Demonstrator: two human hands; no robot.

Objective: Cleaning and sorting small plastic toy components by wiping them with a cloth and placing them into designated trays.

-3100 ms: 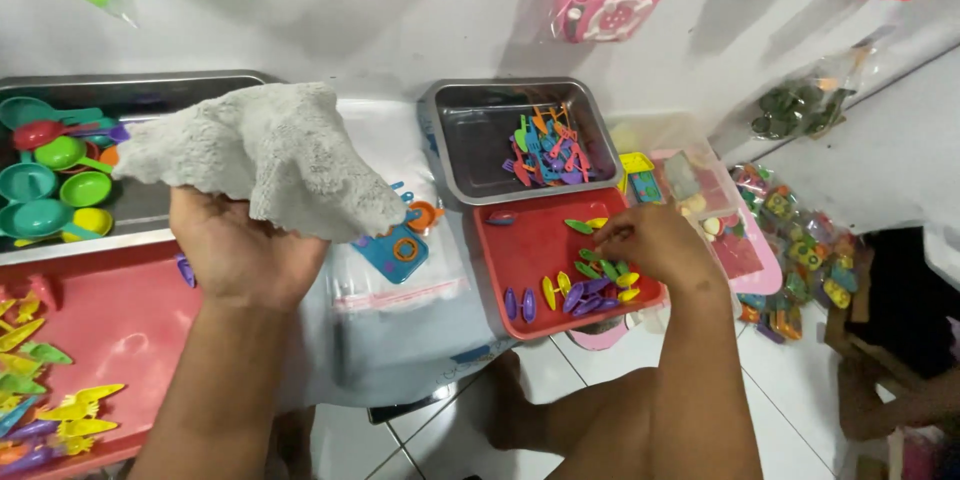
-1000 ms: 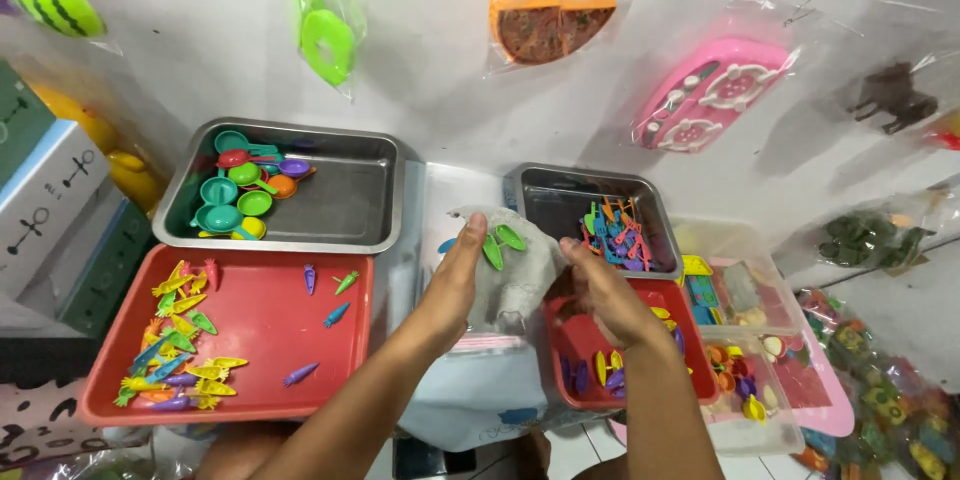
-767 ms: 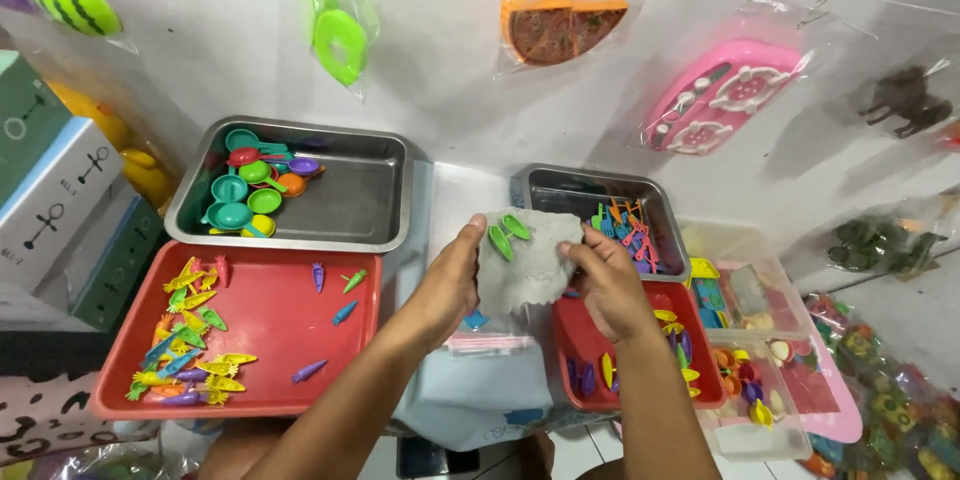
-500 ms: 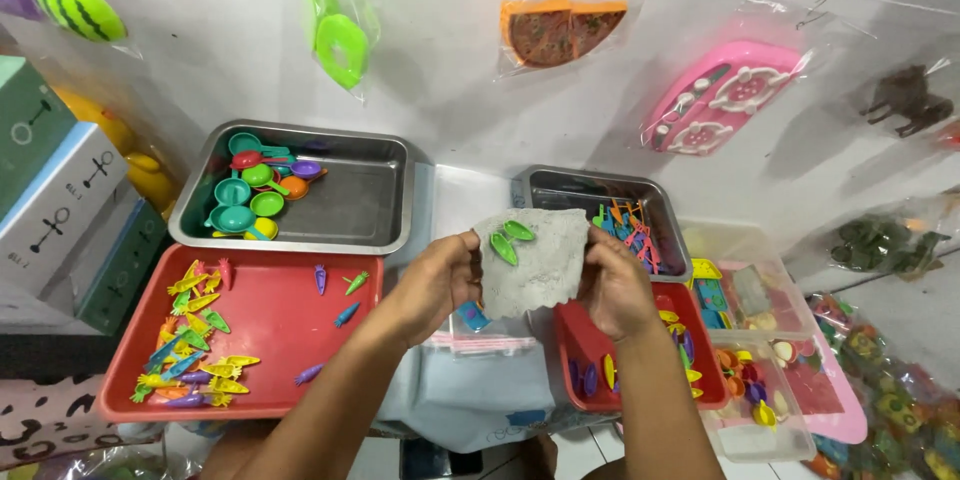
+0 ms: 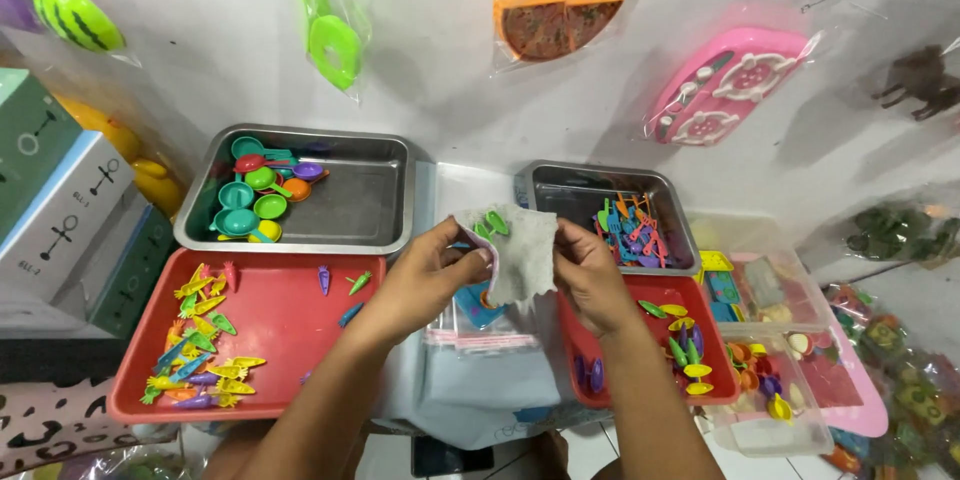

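Both my hands hold a grey cloth (image 5: 518,255) up over the middle of the work surface. My left hand (image 5: 425,270) pinches its left edge and my right hand (image 5: 588,275) grips its right edge. Two small green leaf-shaped toy pieces (image 5: 489,225) rest on the top of the cloth, which now folds inward around them. Under the cloth lies a clear zip bag (image 5: 478,325) with small toys inside.
A large red tray (image 5: 265,335) with small carrot-shaped toys sits at left, a steel pan (image 5: 355,200) of toy ladles behind it. At right are a steel pan (image 5: 590,195) of toy cutlery, a red tray (image 5: 720,305) of leaf pieces, and clear boxes (image 5: 770,370). Bagged toys hang on the wall.
The cloth was spread flat between my hands half a second ago. Now my hands have come closer together and the cloth is bunched around the green pieces.
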